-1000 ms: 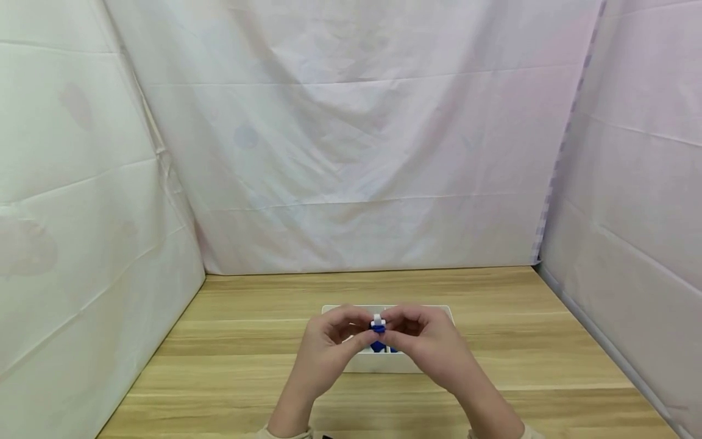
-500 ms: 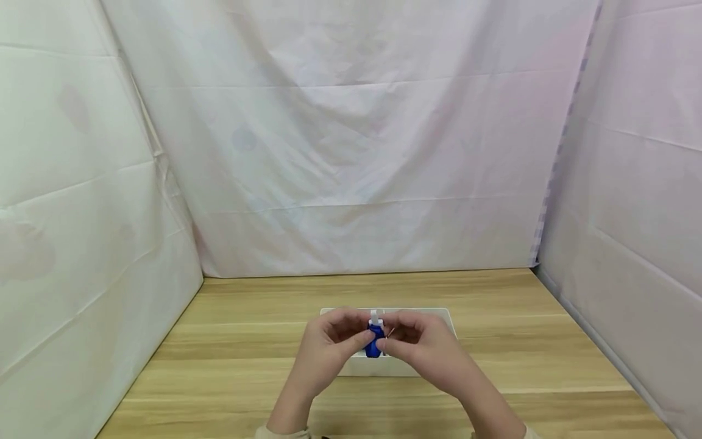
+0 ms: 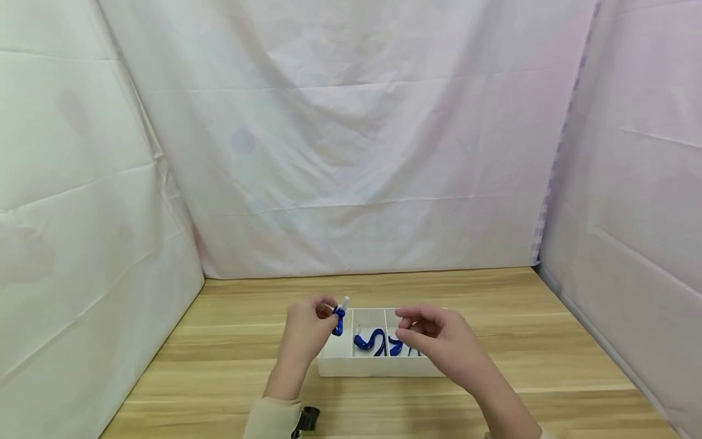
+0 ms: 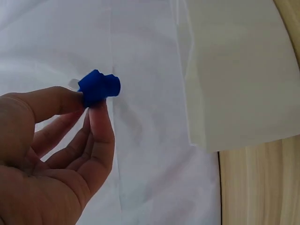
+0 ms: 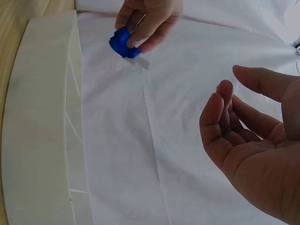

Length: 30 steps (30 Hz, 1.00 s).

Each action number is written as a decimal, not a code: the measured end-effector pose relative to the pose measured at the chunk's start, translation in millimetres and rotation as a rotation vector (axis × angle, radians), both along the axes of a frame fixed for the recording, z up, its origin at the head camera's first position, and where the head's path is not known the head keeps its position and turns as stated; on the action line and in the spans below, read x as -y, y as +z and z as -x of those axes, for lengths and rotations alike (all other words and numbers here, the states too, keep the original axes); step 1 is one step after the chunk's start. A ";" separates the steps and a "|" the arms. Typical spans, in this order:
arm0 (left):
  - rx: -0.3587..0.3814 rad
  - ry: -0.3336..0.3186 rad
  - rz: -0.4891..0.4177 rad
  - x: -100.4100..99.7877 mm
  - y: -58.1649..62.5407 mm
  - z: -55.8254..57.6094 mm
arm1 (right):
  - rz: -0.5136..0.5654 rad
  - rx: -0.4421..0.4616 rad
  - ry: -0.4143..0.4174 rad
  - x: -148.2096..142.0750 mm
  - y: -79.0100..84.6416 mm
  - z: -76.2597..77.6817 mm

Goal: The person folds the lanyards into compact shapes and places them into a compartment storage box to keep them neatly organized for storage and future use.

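Observation:
A small blue folded bundle (image 3: 338, 322) with a white tip sticks up from my left hand (image 3: 308, 329), which pinches it between thumb and fingers over the tray's left end. In the left wrist view the blue bundle (image 4: 96, 89) looks wound up; its exact kind is not clear. My right hand (image 3: 446, 341) hovers over the tray's right side, holding nothing, thumb and fingertips apart. Below the hands stands a white divided tray (image 3: 378, 367). A blue curled strip (image 3: 378, 341) lies in its middle compartment. More blue strip (image 3: 396, 347) shows in the right compartment, partly hidden by my right hand.
The tray stands on a wood-grain table (image 3: 247, 366). White cloth (image 3: 351, 152) hangs behind and at both sides. A black object (image 3: 309, 419) sits at my left sleeve.
Both hands were together on the blue bundle over the tray's middle. Now the right hand has let go and moved right, while the left has carried the bundle left, uncovering the tray's contents.

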<state>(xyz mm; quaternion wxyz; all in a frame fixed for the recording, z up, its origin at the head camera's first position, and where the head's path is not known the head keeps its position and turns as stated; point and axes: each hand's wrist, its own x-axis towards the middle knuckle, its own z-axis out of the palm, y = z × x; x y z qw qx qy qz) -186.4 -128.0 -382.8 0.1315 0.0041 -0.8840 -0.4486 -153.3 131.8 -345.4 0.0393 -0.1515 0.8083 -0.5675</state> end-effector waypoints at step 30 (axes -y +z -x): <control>0.200 -0.060 0.556 -21.0 -21.8 22.4 | -0.160 0.014 -0.149 -9.7 -16.3 4.6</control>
